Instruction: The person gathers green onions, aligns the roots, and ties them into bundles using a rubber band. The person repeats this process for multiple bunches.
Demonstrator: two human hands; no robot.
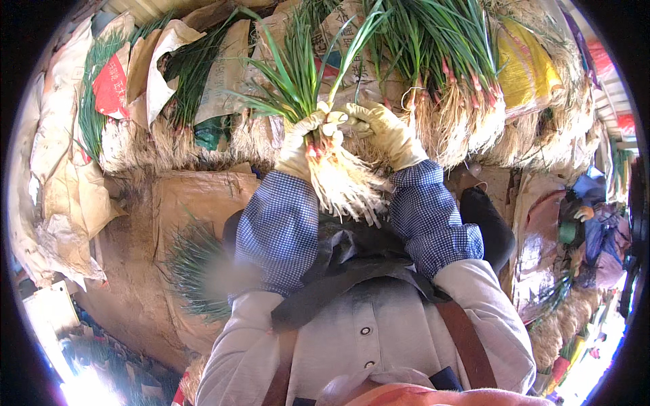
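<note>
My left hand [304,142], in a pale yellow glove, is closed around a bunch of green plants [299,91] with reddish stem bases and long pale roots hanging below. Close beside it on the right, my right hand [386,132], gloved the same way, has its fingers bent near the bunch; whether they pinch a leaf or root is unclear. Blue checked sleeve covers reach over both forearms. Right of my right hand lie more rooted green plants [452,101], one small bunch tied with a pale strand [416,88].
Covered rows of rooted plants [188,96] line the far side, under woven sacks [223,76] and a yellow sack [525,66]. Another green bunch [195,269] lies left of my lap on brown sheeting [132,254]. A co-worker [599,228] sits at the right edge.
</note>
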